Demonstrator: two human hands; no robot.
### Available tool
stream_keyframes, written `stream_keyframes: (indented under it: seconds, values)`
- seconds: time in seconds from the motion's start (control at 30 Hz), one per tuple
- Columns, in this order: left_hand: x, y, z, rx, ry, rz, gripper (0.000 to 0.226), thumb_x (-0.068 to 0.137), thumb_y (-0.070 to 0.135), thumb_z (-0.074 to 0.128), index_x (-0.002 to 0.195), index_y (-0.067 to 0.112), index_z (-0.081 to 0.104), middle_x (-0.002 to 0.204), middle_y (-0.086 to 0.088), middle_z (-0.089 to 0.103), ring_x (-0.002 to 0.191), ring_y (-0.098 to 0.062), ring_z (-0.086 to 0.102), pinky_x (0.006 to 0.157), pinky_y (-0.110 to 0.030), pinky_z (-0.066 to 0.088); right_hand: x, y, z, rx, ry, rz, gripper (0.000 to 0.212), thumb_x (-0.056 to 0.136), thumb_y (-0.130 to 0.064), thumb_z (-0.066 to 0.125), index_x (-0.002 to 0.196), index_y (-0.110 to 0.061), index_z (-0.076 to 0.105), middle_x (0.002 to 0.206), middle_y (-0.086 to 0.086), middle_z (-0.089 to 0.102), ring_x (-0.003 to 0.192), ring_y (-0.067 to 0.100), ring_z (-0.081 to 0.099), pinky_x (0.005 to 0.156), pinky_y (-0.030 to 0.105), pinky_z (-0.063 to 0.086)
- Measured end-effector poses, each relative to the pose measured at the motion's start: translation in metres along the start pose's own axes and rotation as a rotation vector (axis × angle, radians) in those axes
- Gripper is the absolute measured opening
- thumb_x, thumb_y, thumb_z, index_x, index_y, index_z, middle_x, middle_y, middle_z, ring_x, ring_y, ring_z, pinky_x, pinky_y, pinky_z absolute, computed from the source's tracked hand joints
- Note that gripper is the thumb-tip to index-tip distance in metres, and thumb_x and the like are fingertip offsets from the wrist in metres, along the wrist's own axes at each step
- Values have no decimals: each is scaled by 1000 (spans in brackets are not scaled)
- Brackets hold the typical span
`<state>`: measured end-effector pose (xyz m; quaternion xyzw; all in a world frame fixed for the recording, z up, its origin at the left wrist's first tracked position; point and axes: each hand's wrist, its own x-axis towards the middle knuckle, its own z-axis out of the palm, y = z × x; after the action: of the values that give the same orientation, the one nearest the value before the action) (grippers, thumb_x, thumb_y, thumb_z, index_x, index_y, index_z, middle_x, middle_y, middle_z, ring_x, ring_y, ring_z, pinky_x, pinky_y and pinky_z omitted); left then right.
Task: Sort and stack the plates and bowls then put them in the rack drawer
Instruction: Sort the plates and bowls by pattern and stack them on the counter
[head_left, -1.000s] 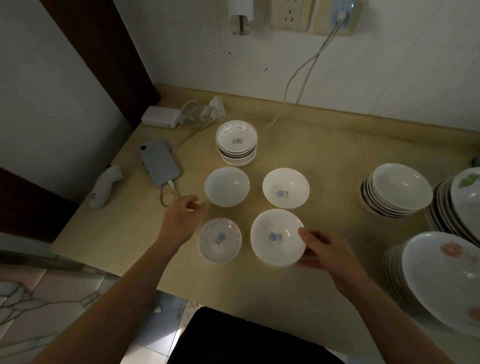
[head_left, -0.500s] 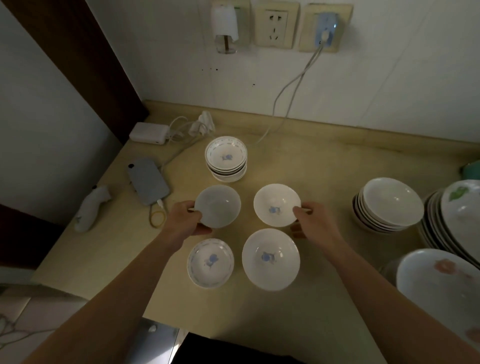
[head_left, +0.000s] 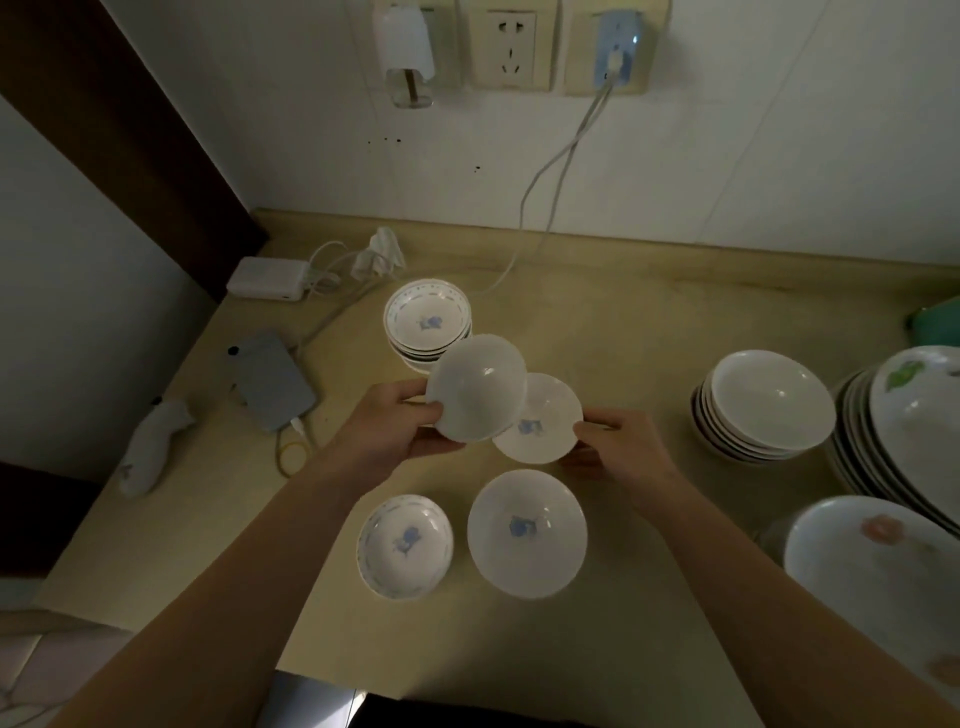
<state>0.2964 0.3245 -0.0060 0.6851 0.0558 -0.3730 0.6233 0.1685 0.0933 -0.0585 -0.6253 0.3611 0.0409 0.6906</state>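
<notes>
My left hand (head_left: 397, 428) grips a plain white bowl (head_left: 480, 387) by its left rim and holds it lifted, overlapping a second white bowl with a blue flower (head_left: 543, 423). My right hand (head_left: 615, 447) pinches that flowered bowl at its right rim. Nearer to me on the counter (head_left: 623, 322) sit a small blue-patterned dish (head_left: 405, 545) and a larger white bowl with a blue flower (head_left: 527, 532). A stack of small patterned dishes (head_left: 428, 319) stands behind the lifted bowl.
To the right stand a stack of white bowls (head_left: 763, 408), a stack of large plates (head_left: 914, 415) and a flowered plate (head_left: 878, 577). At the left lie a phone (head_left: 272, 382), a white charger (head_left: 267, 278), cables and a small white object (head_left: 150, 441).
My left hand has lifted the plain bowl and carried it right, over the flowered bowl. My right hand stays at that bowl's right rim. The view has tilted upward.
</notes>
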Motion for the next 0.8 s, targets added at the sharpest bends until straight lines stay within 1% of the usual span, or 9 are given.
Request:
stream_keyframes:
  seconds: [0.13,0.2,0.27,0.33,0.4,0.5,0.57,0.67,0.8]
  values:
    - [13,8,28,216,29,53,35,90,-11,58,118,7,70,109,-20,71,87,-31,75,68,-41,64,-3,-1,-2,52,-12,-10,26,95,-1,60,106,-18,77,87,12,79,76,27,78,62,30,61]
    - [17,8,36,333,57,61,41,89,-12,56,122,6,70,104,-19,72,87,-33,75,71,-46,65,-5,-2,-3,51,-19,-15,23,98,-5,61,104,-20,77,87,11,80,76,28,78,63,31,62]
    - [20,6,41,441,79,73,44,88,-10,57,126,7,69,106,-19,72,86,-34,75,73,-50,64,-6,-3,-4,51,-25,-17,19,101,-11,60,104,-18,77,87,11,79,75,28,77,62,31,61]
    - [23,5,44,517,99,80,44,87,-9,57,127,8,69,107,-19,72,84,-34,75,71,-49,64,-6,-4,-5,68,-23,0,21,104,-14,56,101,-16,76,87,10,79,74,27,77,61,31,61]
    - [25,4,48,569,118,87,44,87,-7,57,126,8,70,103,-19,74,80,-31,76,69,-47,65,-6,-6,-6,82,-16,16,22,104,-19,54,98,-15,75,86,10,79,74,28,77,61,32,61]
    - [26,4,52,665,128,104,41,86,-5,59,122,9,72,93,-17,76,72,-28,77,69,-45,65,-5,-10,-6,84,-9,15,22,102,-28,58,98,-14,74,82,6,79,73,26,77,60,33,61]
    - [28,4,53,709,135,106,40,86,-4,60,121,11,73,90,-15,77,70,-27,77,70,-45,65,-4,-11,-4,63,2,4,23,99,-32,63,103,-12,74,84,6,79,75,25,78,61,34,61]
    - [31,3,53,728,156,112,41,84,-5,62,120,11,74,90,-15,76,70,-27,76,69,-44,65,-2,-11,0,10,16,-19,24,98,-25,67,113,-7,73,96,10,76,74,22,77,61,32,61]
    - [33,1,51,695,145,115,40,85,-3,64,121,11,73,88,-14,77,68,-22,76,69,-39,65,-1,-12,1,-35,28,-28,22,98,-14,66,117,-4,72,102,15,75,77,24,77,61,29,62]
